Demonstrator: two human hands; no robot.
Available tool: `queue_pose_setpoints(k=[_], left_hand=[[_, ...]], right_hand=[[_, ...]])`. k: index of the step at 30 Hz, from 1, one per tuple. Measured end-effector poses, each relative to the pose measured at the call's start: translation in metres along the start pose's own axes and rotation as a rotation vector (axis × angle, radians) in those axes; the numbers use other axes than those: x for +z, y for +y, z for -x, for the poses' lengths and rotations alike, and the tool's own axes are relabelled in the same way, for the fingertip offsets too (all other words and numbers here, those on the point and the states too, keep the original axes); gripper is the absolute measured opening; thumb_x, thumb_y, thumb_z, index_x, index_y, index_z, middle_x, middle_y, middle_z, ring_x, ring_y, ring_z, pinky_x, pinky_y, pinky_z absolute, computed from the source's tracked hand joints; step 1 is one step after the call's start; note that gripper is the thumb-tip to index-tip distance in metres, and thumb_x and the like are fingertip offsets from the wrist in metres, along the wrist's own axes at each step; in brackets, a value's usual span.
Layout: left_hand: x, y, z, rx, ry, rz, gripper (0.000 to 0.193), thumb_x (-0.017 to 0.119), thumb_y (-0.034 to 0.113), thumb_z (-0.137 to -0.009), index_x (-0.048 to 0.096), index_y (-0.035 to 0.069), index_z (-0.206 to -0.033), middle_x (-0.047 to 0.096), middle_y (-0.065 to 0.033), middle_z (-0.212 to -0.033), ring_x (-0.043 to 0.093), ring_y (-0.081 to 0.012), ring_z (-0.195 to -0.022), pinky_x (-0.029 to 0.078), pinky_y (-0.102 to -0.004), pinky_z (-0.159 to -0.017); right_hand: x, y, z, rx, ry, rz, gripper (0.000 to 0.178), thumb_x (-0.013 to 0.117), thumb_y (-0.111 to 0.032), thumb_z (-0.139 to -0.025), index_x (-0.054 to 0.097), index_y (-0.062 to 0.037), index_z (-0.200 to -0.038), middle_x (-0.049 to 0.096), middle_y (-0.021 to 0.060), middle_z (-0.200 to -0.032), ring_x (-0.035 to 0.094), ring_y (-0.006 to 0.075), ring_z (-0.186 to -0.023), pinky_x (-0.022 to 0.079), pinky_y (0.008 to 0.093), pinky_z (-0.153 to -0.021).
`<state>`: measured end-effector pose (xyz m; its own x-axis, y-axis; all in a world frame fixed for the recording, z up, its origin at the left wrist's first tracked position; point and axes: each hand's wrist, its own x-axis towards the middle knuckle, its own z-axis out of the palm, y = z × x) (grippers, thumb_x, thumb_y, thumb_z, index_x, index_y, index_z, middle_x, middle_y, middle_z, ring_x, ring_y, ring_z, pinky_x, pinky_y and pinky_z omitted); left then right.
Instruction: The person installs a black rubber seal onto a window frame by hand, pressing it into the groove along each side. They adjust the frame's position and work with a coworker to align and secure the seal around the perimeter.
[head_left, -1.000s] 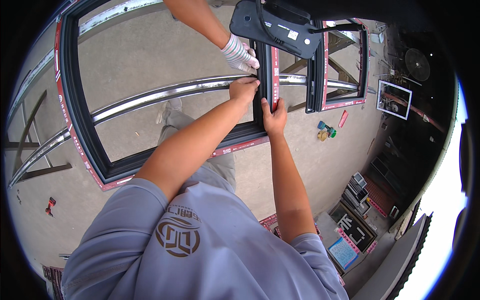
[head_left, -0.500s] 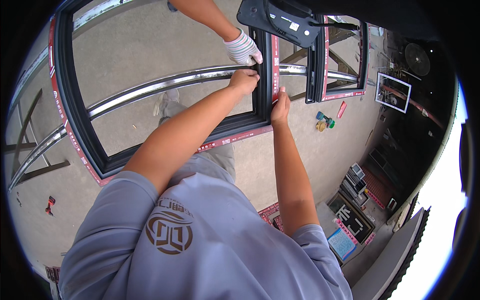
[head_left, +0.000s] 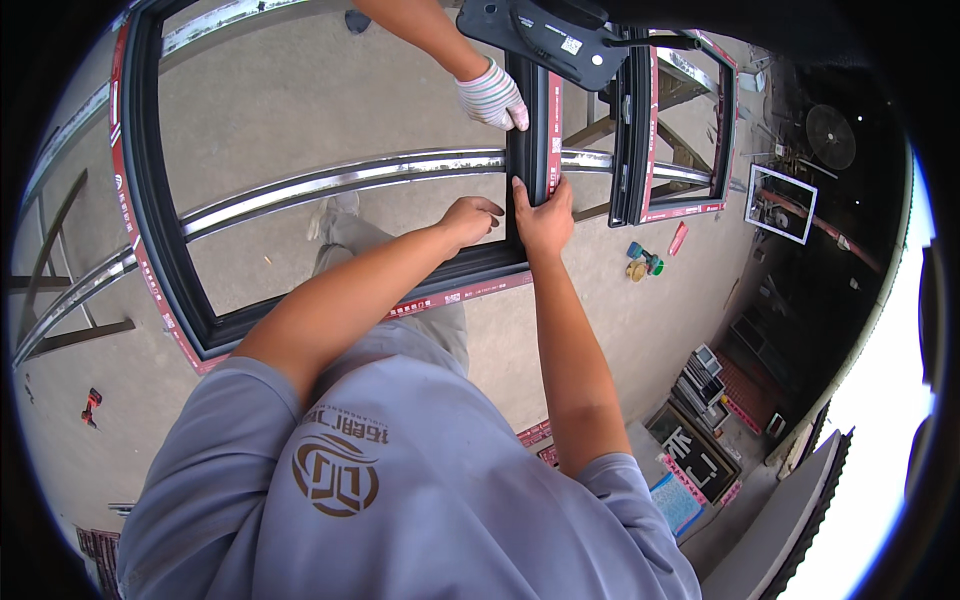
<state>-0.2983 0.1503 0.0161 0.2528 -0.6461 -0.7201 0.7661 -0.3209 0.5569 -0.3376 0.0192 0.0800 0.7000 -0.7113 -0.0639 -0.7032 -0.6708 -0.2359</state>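
Observation:
A large dark window frame [head_left: 184, 285] with red protective tape along its outer sides lies in front of me on metal rails. My right hand [head_left: 546, 222] is wrapped round its right-hand bar near the close corner, thumb on the inner side and fingers over the outer side. Just left of that bar, my left hand [head_left: 470, 222] hovers over the frame's opening, fingers loosely bent and apart, with nothing visible in them. Farther up the same bar, a co-worker's hand in a striped glove [head_left: 494, 97] touches its inner edge.
A second taped frame [head_left: 686, 211] lies to the right. A black device [head_left: 545, 45] hangs over the far part of the bar. Bright metal rails [head_left: 350, 172] run beneath. On the floor are a red power tool [head_left: 91, 405], a green-and-yellow item [head_left: 645, 262] and stacked panels [head_left: 703, 385].
My left hand has come off the bar and moved nearer to me. My right hand has shifted from the bar's outer side to wrap round it. The gloved hand stays by the bar.

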Motion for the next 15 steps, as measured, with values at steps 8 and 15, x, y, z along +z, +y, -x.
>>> queue_pose_setpoints(k=[8, 15], left_hand=[[-0.021, -0.029, 0.015, -0.045, 0.040, -0.029, 0.040, 0.051, 0.004, -0.090, 0.069, 0.001, -0.125, 0.073, -0.0147, -0.115, 0.068, -0.0207, -0.101, 0.052, -0.0330, -0.092], [-0.056, -0.047, 0.042, 0.144, 0.104, -0.294, 0.029, 0.060, 0.010, -0.092, 0.072, 0.002, -0.118, 0.075, -0.0145, -0.110, 0.070, -0.0234, -0.100, 0.054, -0.0336, -0.091]], right_hand=[[0.008, -0.014, -0.018, 0.103, -0.046, 0.126, 0.062, 0.081, -0.045, -0.078, 0.052, 0.0007, -0.108, 0.069, 0.0235, -0.103, 0.068, 0.0462, -0.093, 0.054, 0.0540, -0.081], [-0.003, -0.023, -0.024, 0.085, -0.073, 0.050, 0.068, 0.083, -0.051, -0.076, 0.052, -0.0006, -0.109, 0.069, 0.0231, -0.104, 0.068, 0.0464, -0.094, 0.054, 0.0538, -0.081]])
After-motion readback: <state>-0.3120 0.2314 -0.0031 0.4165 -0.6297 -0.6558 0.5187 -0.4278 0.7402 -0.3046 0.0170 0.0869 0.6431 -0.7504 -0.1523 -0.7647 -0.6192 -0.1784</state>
